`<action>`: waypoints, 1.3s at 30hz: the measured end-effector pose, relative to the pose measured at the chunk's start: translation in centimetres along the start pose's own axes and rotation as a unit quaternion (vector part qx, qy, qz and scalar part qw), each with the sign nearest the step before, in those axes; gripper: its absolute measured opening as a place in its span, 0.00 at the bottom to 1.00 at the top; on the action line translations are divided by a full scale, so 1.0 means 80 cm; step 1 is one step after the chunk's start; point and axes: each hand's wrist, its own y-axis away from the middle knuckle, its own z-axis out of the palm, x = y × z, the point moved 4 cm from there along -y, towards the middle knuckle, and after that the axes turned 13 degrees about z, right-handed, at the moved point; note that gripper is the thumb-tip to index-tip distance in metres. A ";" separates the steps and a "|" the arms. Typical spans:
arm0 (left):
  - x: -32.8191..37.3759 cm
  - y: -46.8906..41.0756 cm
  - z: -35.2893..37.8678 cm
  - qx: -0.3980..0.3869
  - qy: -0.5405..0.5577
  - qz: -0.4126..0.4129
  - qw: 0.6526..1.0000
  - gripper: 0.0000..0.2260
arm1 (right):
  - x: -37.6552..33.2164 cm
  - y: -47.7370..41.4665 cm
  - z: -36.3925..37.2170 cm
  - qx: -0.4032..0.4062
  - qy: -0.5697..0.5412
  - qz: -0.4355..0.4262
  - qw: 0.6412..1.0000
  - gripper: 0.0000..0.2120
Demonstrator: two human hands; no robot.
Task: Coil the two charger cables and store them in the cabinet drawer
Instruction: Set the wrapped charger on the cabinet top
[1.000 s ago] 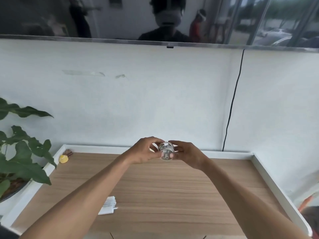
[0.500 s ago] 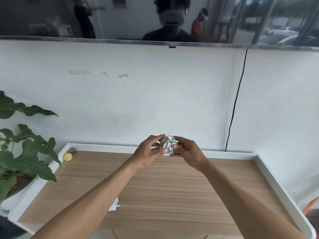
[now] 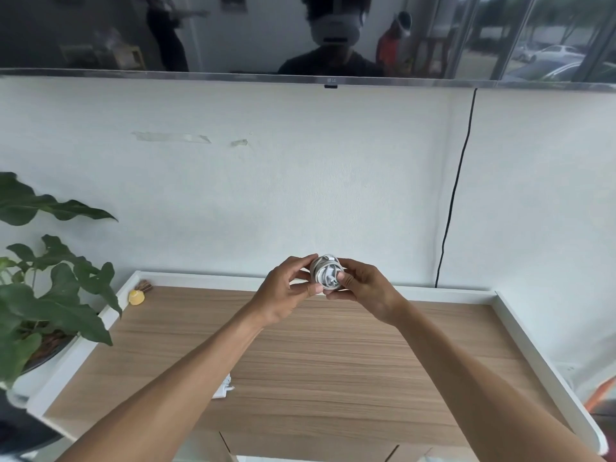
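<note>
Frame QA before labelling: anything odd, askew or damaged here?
Nothing is spilled or broken. The only oddity is the peeling tape scraps on the wall. The left hand and right hand hold a coiled cable over the cabinet top. A white bundle lies there, partly hidden by the left arm.

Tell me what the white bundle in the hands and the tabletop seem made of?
The coiled cable looks like smooth white plastic or rubber sheathing, faintly glossy where light catches it. The cabinet top looks like matt wood or wood-look laminate: straight, light-brown grain lines; which one cannot be told.
</note>
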 end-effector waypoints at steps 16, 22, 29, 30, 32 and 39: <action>0.028 0.001 0.007 0.036 0.013 0.011 0.999 0.20 | -0.004 0.013 0.001 0.040 0.038 -0.042 0.998 0.13; 0.035 0.004 0.016 0.049 0.015 -0.003 0.999 0.16 | -0.003 0.017 0.001 0.045 0.044 -0.037 0.997 0.11; 0.028 0.003 0.016 0.019 -0.011 -0.003 1.000 0.21 | -0.004 0.028 0.000 0.056 0.046 -0.049 0.996 0.10; 0.030 0.004 0.017 0.029 -0.008 0.006 1.000 0.20 | -0.006 0.029 -0.001 0.059 0.034 -0.053 0.996 0.11; 0.036 0.007 0.019 0.058 0.029 0.015 0.998 0.19 | -0.012 0.032 -0.002 0.063 -0.007 -0.062 0.996 0.19; 0.059 0.009 0.024 0.074 0.176 -0.002 0.982 0.18 | -0.022 0.036 -0.003 0.070 -0.070 -0.087 0.991 0.32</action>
